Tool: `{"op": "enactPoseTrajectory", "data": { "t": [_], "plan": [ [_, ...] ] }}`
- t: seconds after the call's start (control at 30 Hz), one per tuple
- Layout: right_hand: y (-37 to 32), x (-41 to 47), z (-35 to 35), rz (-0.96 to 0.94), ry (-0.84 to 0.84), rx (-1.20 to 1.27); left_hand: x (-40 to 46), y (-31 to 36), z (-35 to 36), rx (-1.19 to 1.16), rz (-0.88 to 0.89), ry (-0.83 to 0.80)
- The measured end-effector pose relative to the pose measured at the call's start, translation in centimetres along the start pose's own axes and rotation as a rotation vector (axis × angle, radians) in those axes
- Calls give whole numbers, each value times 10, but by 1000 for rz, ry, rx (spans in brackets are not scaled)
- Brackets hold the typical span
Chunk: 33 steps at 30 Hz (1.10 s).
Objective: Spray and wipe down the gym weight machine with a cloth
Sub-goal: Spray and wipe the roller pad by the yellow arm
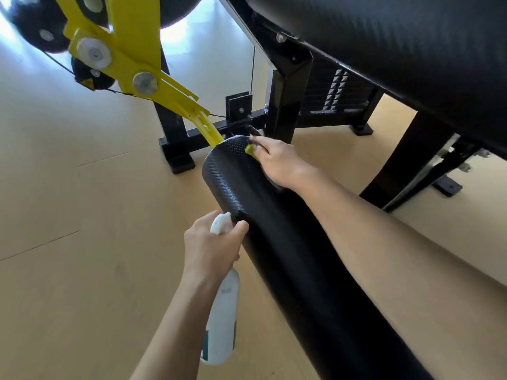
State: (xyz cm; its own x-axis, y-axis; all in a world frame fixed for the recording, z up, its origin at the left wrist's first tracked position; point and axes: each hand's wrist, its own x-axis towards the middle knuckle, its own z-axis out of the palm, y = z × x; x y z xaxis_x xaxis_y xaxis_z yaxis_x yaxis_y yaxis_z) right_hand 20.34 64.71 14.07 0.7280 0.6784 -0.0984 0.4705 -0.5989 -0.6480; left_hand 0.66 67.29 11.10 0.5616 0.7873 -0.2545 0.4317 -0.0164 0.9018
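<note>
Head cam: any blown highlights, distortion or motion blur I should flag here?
Head view: floor behind the yellow arm is blown out to white glare; wide-angle bending curves the floor seams and the roller pad; the cloth under the right hand is slightly smeared; left hand and spray bottle read sharp.

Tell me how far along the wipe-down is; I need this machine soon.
Done: nothing can be confirmed; no wet streaks show. In hand: the left hand grips the spray bottle beside the black roller pad, while the right hand presses a cloth on the pad's far end. Left: probably the seat pad and yellow arm.
</note>
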Motion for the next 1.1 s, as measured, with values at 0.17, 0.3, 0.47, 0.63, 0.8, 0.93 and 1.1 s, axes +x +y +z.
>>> {"op": "enactPoseTrajectory", "data": {
  "t": [0.17, 0.3, 0.47, 0.63, 0.8, 0.93, 1.1],
  "plan": [
    [10, -8, 0, 27, -2, 65, 1, -1, 2, 3, -15, 12],
    [57, -88, -16, 95, -1, 51, 1, -2, 1, 8, -9, 13],
    [89, -182, -29, 274, 38, 108, 0, -4, 1, 12, -21, -12],
    [60, -112, -19, 234, 55, 137, -2, -7, 1, 3, -14, -15],
    [36, -40, -3, 213, 59, 76, -2, -9, 1, -10, -21, -13],
    [31, -114, -4, 34, 158, -82, -1, -18, 2, 4, -54, -38],
    [35, -233, 26, -38, 321, -355, 2, -27, -4, 33, -47, -40]
  ]
}}
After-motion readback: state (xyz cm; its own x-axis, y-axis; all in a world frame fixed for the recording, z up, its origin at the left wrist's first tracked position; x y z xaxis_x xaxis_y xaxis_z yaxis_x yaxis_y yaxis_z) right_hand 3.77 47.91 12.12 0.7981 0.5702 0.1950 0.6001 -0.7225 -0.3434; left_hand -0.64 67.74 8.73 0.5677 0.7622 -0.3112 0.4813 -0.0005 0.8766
